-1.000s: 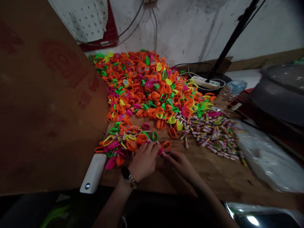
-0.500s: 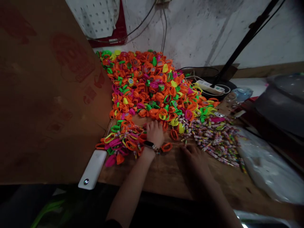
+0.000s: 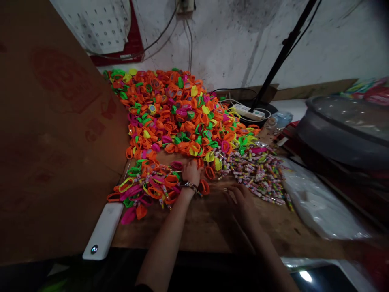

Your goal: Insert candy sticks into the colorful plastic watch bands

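Note:
My left hand (image 3: 191, 172) is down on the wooden table, its fingers bunched and curled under among toy watches; what they grip, if anything, is hidden. An orange toy watch (image 3: 204, 187) stands beside its wrist. My right hand (image 3: 242, 200) hovers low over the table, thumb and forefinger apart, with nothing visible between them. Close to it lies a heap of thin patterned sticks in clear wrap (image 3: 261, 174). Left of my left hand is a smaller pile of toy watches (image 3: 154, 190) mixed with wrapped sticks. The large heap of orange, green, yellow and pink toy watches (image 3: 173, 109) rises behind.
A tall cardboard box (image 3: 60, 142) borders the left side, with a white power bank (image 3: 103, 231) at its foot. Clear plastic bags (image 3: 322, 202) lie right. Behind are a power strip (image 3: 248, 112), a black pole (image 3: 282, 52) and a grey tub (image 3: 343, 134).
The view has swung right. My left hand has shifted slightly right and its wrist has turned; the orange watch beside it now stands more upright. My right hand has drawn back from a wrapped stick.

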The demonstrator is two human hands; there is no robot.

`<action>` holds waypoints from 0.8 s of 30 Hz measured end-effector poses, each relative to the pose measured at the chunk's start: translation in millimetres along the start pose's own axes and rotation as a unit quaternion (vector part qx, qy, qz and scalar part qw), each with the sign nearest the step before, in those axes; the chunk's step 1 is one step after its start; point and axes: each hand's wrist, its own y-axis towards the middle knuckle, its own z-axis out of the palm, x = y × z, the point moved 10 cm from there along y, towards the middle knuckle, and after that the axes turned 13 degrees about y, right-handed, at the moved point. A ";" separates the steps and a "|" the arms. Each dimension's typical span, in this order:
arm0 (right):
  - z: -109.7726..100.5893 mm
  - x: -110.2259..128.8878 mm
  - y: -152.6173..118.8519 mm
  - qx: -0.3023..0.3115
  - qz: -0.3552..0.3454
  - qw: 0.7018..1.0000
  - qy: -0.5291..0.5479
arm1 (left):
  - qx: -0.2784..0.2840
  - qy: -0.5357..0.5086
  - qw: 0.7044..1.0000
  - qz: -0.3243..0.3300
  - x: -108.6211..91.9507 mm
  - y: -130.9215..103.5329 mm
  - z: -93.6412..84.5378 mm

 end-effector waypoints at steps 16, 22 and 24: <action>7.9 8.6 21.0 -0.040 0.161 0.914 0.369 | -0.112 -0.307 0.944 0.037 15.1 -11.9 -40.1; -4.9 19.7 27.3 -0.008 0.169 0.911 0.376 | -0.128 -0.363 0.919 0.086 2.3 -50.1 -71.0; -9.9 32.4 32.0 0.028 0.165 0.913 0.371 | -0.113 -0.402 0.900 0.128 -4.7 -70.7 -83.9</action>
